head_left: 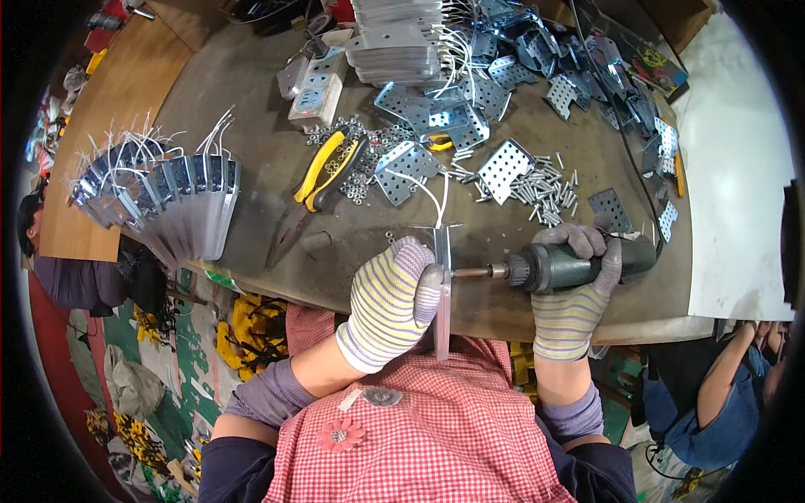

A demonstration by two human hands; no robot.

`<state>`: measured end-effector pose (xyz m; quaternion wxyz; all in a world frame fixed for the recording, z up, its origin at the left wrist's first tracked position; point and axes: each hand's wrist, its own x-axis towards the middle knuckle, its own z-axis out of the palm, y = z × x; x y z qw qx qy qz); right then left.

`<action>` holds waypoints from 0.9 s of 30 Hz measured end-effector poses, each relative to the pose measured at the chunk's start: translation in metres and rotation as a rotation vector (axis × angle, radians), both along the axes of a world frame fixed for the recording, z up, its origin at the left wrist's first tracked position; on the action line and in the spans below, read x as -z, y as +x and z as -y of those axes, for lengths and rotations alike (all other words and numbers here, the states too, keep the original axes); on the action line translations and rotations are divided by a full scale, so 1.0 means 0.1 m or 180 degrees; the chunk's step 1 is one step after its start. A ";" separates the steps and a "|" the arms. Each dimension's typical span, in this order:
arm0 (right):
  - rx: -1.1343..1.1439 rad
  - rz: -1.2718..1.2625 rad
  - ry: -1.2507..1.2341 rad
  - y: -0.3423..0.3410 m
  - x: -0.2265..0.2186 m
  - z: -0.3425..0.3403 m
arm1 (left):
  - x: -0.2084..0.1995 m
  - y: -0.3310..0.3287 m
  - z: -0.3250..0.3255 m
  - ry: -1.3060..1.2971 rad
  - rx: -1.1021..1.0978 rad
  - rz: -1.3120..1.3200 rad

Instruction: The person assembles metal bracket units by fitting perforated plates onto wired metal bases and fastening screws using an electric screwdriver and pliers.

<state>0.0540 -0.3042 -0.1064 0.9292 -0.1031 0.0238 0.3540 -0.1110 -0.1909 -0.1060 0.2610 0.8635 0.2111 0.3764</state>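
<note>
While your left hand [394, 293], gloved in striped knit, is clenched around the wired plate [444, 323], your right hand [579, 281] wraps the dark power driver [549, 272] and levels it from the other side. Position of the piece: edge-on, straight ahead of your apron [402, 453] at the near edge of the workbench [251, 101], metal end and white wires [439, 205] pointing away from you. Likely reason: held so, it offers its flank to the bit [478, 272], with the wires out of the tool's line. Your left thumb lies close to the bit's tip, probably bracing the piece against the push. The tip reaches the metal part or ends just beside it; cannot tell whether it is seated in a screw head, nor whether a finger presses a trigger.

The black cord [625, 142] leads away over the bracket heap [537, 50], presumably so as not to drag across the work. Loose screws [545, 193] lie beyond the driver and nuts [359, 186] farther left, seemingly for easy reach. Pliers [317, 168] rest by the nuts, nose toward you. At far left, similar wired pieces [180, 201] stand fanned side by side, perhaps to prevent tangling
</note>
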 end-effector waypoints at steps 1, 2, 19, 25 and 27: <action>0.0032 -0.0010 -0.0006 0.00 0.00 0.00 | 0.00 0.00 0.00 0.0004 -0.0006 0.0001; 0.0065 -0.0021 -0.0011 -0.01 0.00 0.00 | 0.00 0.00 -0.01 0.0007 0.0013 0.0034; -0.0086 -0.0302 0.0253 -0.02 0.00 0.00 | -0.45 -0.07 -0.64 -0.3558 0.0432 -0.0898; 0.0007 -0.0470 0.0385 0.08 0.01 0.07 | -0.89 -0.33 -0.23 -0.2322 0.0750 0.0194; 0.0089 -0.0374 0.0303 0.06 0.01 0.07 | -0.97 -0.46 -0.03 -0.2919 0.1151 -0.0093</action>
